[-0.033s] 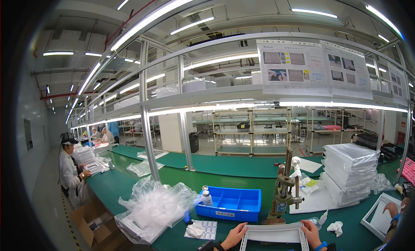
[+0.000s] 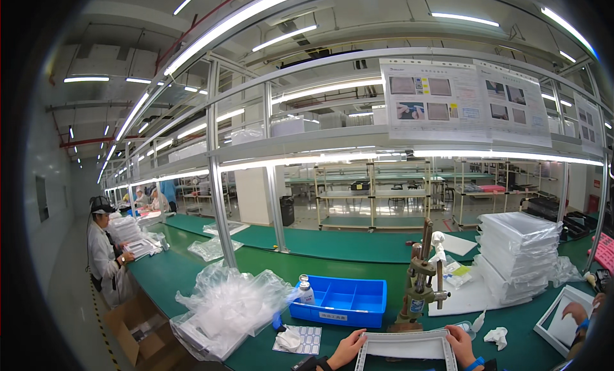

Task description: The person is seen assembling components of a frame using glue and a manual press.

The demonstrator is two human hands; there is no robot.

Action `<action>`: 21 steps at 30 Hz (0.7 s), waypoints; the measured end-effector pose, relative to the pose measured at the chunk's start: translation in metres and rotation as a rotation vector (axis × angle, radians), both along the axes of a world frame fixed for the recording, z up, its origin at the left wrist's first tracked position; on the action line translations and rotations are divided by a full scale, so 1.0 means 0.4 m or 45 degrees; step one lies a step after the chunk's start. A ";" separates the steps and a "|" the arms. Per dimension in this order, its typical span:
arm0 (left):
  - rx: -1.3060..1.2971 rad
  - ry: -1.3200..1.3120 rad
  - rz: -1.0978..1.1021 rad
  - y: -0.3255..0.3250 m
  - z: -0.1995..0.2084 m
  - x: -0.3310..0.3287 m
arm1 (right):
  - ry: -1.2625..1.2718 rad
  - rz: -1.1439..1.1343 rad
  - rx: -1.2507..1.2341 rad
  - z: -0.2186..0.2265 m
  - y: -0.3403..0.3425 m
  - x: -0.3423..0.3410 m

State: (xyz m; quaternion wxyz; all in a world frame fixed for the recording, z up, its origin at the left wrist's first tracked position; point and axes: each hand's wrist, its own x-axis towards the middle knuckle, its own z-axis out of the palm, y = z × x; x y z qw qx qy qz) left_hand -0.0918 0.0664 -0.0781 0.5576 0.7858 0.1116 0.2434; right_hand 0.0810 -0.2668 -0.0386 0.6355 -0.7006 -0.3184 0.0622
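Note:
My left hand [image 2: 348, 349] and my right hand [image 2: 460, 345] grip opposite sides of a white rectangular frame [image 2: 406, 337] at the table's near edge. Its far side has a raised rim, and its near part runs out of the picture. Just beyond it stands a hand-lever bench press [image 2: 417, 288] with a worn metal column. A small clear squeeze bottle [image 2: 478, 321] lies by my right hand, with a crumpled white wipe [image 2: 496, 337] further right. Left of my left hand, another crumpled wipe [image 2: 290, 339] rests on a sheet of blue-and-white labels [image 2: 311, 338].
A blue divided bin [image 2: 355, 316] holds a white pump bottle [image 2: 306, 291]. Clear plastic bags [image 2: 230, 300] heap up at left; wrapped white parts [image 2: 515, 256] are stacked at right. A co-worker's hand [image 2: 579, 310] is over another white frame [image 2: 543, 323]. Another person [image 2: 105, 262] stands far left.
The co-worker's hand at the far right has shifted slightly over the white frame there. My hands and the frame I hold show no visible movement.

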 end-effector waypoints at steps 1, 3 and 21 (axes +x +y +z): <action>0.001 0.000 0.000 0.000 -0.001 0.001 | -0.027 -0.008 -0.015 -0.005 -0.001 0.005; -0.017 -0.006 -0.002 -0.001 -0.001 0.002 | -0.053 -0.017 -0.029 -0.015 -0.003 0.013; 0.037 0.034 -0.005 -0.009 0.022 -0.015 | 0.071 -0.002 0.160 -0.072 0.009 0.054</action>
